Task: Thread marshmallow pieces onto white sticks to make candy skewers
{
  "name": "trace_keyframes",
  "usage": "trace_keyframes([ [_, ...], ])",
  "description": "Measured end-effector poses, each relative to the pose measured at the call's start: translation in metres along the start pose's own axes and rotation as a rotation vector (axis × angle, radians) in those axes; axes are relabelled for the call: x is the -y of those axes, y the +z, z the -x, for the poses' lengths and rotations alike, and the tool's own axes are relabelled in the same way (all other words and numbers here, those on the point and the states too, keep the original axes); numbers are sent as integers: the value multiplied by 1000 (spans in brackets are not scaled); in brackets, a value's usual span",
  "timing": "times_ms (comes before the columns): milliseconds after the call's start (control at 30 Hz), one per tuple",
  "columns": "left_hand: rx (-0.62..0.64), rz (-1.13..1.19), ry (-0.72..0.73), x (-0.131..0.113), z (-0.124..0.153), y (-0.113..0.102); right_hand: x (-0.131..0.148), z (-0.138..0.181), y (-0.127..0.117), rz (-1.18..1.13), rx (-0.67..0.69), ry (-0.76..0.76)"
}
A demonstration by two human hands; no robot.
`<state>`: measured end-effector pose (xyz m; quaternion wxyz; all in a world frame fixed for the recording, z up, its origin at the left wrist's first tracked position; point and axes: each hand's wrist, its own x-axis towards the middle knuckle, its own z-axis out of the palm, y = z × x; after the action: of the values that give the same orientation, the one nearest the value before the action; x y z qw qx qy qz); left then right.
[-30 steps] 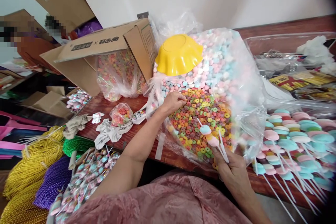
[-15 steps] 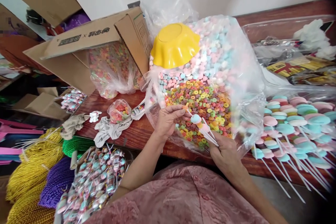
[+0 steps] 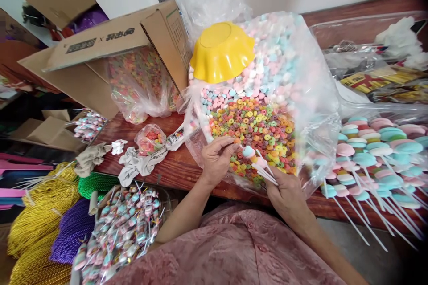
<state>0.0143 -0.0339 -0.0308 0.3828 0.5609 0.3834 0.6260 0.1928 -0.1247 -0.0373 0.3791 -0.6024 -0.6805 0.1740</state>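
I see left hand pinching small orange candy by tip of candy-threaded stick; right hand clasps that stick plus loose white sticks, above candy rings on counter. Yellow bowl sits upside down behind.

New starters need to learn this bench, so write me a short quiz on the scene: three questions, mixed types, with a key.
1. Open question: What is in the person's right grip?
2. True or false: The yellow bowl stands upright with its opening facing up.
3. Fill in the blank: The glossy bundles at the lower left are gold, green and ____.

Key:
1. Several white sticks, with pink and blue candies threaded at the upper end.
2. False; the yellow bowl is upside down, base up, on the bag of pastel candies.
3. Purple.
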Motion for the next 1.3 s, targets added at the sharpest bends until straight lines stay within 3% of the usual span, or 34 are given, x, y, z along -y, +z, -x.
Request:
trace_keyframes([
  [333,-88,107,-69,4,4,8,16,-3,6,-207,-96,-69],
  [400,-97,31,8,5,2,6,17,-3,9,-259,-105,-65],
  [533,-12,-235,342,2,-3,-2,16,-5,12,-252,-126,-79],
  [600,19,-295,417,1,-4,-5,15,-6,12,-234,-136,-83],
  [667,-4,-246,344,1,-3,-5,15,-6,13,-248,-143,-73],
  [833,-98,246,-207,-1,0,3,15,-5,18,-267,-122,-58],
  [900,-113,360,-333,-6,-2,5,14,-5,18,-222,-93,-69],
  [1167,-29,370,-441,-14,-19,-2,9,-4,8,-14,6,-108],
  [1300,85,325,-521,-10,-16,-8,3,0,5,16,9,-134],
])
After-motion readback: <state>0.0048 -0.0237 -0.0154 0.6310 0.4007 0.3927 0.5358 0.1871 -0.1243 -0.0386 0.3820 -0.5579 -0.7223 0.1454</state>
